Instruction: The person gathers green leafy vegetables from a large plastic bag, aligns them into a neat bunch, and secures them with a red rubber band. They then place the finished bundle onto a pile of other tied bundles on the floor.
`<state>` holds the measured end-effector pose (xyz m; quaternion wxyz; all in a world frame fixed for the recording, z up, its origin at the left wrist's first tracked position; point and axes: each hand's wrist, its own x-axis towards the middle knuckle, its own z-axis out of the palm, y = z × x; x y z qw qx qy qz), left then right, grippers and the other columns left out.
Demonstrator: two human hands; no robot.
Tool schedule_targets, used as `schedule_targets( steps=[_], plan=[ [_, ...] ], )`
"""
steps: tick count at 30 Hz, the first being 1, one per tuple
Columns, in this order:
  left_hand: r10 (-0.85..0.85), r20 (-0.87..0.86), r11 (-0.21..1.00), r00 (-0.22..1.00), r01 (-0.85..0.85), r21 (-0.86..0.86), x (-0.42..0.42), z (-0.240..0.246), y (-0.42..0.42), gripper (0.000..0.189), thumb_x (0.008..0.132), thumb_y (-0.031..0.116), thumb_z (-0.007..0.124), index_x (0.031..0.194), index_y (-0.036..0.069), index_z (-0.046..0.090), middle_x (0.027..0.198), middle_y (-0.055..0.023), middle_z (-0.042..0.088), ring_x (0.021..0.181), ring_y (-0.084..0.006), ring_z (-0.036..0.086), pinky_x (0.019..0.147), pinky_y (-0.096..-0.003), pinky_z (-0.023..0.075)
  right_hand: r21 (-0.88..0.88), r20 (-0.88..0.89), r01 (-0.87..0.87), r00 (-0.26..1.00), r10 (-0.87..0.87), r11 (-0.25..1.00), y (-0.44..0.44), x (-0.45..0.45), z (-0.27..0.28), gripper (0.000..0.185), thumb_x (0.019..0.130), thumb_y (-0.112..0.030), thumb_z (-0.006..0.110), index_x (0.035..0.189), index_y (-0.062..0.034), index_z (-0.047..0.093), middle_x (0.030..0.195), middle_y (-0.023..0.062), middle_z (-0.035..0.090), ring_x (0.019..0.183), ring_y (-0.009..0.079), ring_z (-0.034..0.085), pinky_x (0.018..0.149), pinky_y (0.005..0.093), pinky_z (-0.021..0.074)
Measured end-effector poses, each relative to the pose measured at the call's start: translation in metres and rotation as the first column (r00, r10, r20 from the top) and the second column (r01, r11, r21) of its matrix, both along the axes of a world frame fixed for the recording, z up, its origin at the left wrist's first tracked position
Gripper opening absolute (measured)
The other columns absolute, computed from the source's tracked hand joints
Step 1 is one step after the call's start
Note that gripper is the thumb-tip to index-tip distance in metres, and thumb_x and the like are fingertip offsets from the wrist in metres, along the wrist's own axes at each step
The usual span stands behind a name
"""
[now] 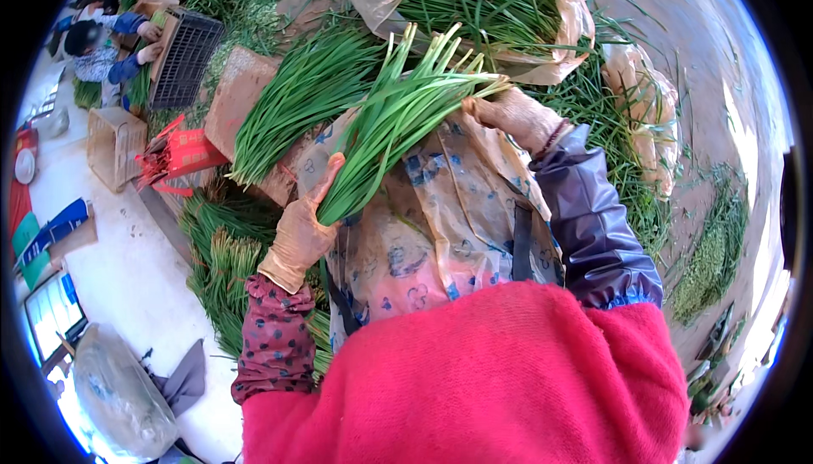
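Observation:
A bunch of long green garlic chives (400, 127) lies across both my hands above my lap. My left hand (302, 232), in a pale rubber glove, grips the leafy end. At the pale stem end, my right hand (517, 115) holds the stalks in a tan glove; its fingertips are partly hidden. A patterned plastic apron (438, 203) covers my lap beneath the bunch. Just beyond lies a pile of chives (311, 89) on a cardboard-coloured surface (238, 92).
An open plastic bag (565, 51) of chives stands ahead. Tied chive bundles (228, 261) are stacked at my left, near red strips in a red packet (190, 149). A co-worker (95, 48) handles a black crate (184, 57). Loose greens (635, 210) litter the floor at right.

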<state>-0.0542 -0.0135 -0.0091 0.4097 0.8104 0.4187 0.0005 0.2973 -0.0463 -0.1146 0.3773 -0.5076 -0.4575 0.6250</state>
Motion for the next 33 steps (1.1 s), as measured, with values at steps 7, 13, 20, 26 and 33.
schedule_targets(
  steps=[7, 13, 20, 26, 33],
  plan=[
    [0.126, 0.049, 0.985, 0.991, -0.119, -0.124, -0.004, -0.010, 0.002, 0.080, 0.074, -0.006, 0.060, 0.147, 0.015, 0.036, 0.142, -0.0141, 0.048, 0.129, -0.0308, 0.049, 0.101, -0.0321, 0.0427, -0.412, 0.447, -0.061, 0.856, 0.260, 0.909, -0.021, 0.028, 0.033, 0.033, 0.084, -0.028, 0.066, 0.094, 0.0028, 0.067, 0.080, 0.0019, 0.066, 0.065, 0.0071, 0.056, 0.057, 0.0243, 0.0473],
    [0.160, 0.137, 0.975, 0.978, -0.135, -0.177, 0.001, -0.019, 0.000, 0.083, 0.070, -0.009, 0.060, 0.147, 0.012, 0.037, 0.135, -0.0130, 0.055, 0.121, -0.0207, 0.054, 0.098, -0.0288, 0.0426, 0.038, -0.123, 0.215, 0.970, -0.209, 0.976, -0.043, -0.020, 0.094, 0.028, 0.084, -0.006, 0.067, 0.112, -0.0041, 0.065, 0.094, 0.0043, 0.067, 0.081, 0.0050, 0.059, 0.069, 0.0227, 0.0500],
    [0.473, 0.143, 0.741, 0.869, -0.304, -0.599, 0.012, -0.007, -0.005, 0.083, 0.071, -0.008, 0.067, 0.147, 0.005, 0.036, 0.123, -0.0031, 0.059, 0.086, -0.0088, 0.058, 0.071, -0.0243, 0.0492, 0.415, 0.490, 0.009, 0.840, -0.232, 0.910, -0.023, -0.073, 0.069, 0.025, 0.083, -0.015, 0.064, 0.107, -0.0081, 0.063, 0.095, 0.0150, 0.065, 0.087, 0.0351, 0.064, 0.074, 0.0417, 0.0515],
    [0.526, 0.167, 0.688, 0.834, -0.301, -0.661, 0.007, -0.025, -0.012, 0.081, 0.073, 0.000, 0.077, 0.144, 0.004, 0.038, 0.103, -0.0011, 0.065, 0.063, -0.0053, 0.054, 0.053, -0.0207, 0.0443, 0.264, 0.263, 0.160, 0.937, -0.231, 0.951, -0.027, -0.083, 0.060, 0.023, 0.086, -0.012, 0.067, 0.108, -0.0054, 0.063, 0.082, 0.0106, 0.067, 0.075, 0.0160, 0.067, 0.067, 0.0289, 0.0513],
    [0.505, 0.133, 0.680, 0.853, -0.297, -0.670, 0.011, -0.021, -0.011, 0.082, 0.072, -0.002, 0.075, 0.145, 0.005, 0.037, 0.100, 0.0003, 0.065, 0.061, -0.0054, 0.053, 0.052, -0.0210, 0.0444, 0.222, 0.653, 0.004, 0.742, -0.151, 0.975, -0.017, -0.086, 0.093, 0.035, 0.080, -0.034, 0.070, 0.096, -0.0047, 0.060, 0.079, 0.0123, 0.067, 0.078, 0.0308, 0.067, 0.069, 0.0409, 0.0513]
  ],
)
